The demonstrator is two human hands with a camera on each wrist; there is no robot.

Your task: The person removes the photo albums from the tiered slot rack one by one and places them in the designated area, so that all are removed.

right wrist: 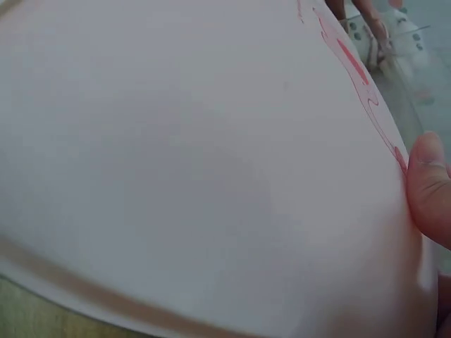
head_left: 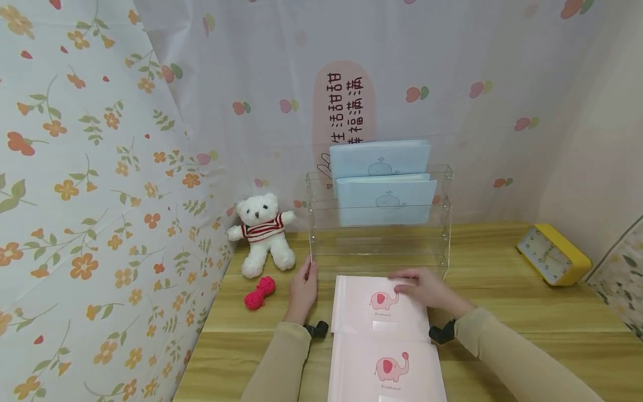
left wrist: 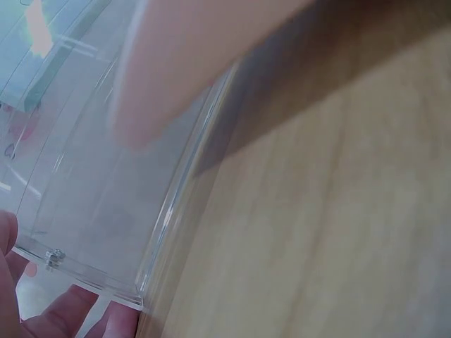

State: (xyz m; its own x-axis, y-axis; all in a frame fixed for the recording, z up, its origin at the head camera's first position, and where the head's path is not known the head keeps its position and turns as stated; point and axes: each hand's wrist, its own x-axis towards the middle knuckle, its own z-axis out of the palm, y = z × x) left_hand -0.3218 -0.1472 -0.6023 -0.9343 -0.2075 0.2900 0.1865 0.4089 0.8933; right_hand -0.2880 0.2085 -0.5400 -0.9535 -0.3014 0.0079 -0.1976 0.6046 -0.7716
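A clear acrylic rack [head_left: 379, 241] with several tiers stands against the back cloth. My left hand [head_left: 302, 289] grips its left side low down, with fingertips behind the clear side edge in the left wrist view. Two pale blue whale folders [head_left: 409, 194] stand in the rack's upper tiers. In front of it, my right hand [head_left: 427, 291] pinches a pink elephant folder [head_left: 356, 301] by its far right corner. The thumb [right wrist: 430, 186] lies over the cover, which bows slightly. A second pink elephant folder [head_left: 351, 363] lies nearer me, meeting the first one's near edge.
Left of the rack, a white teddy bear [head_left: 263, 245] in a striped shirt leans on the cloth. A pink yarn bundle [head_left: 260, 293] lies before it. The yellow clock [head_left: 555, 257] stands at the right on the wooden table [head_left: 494, 290].
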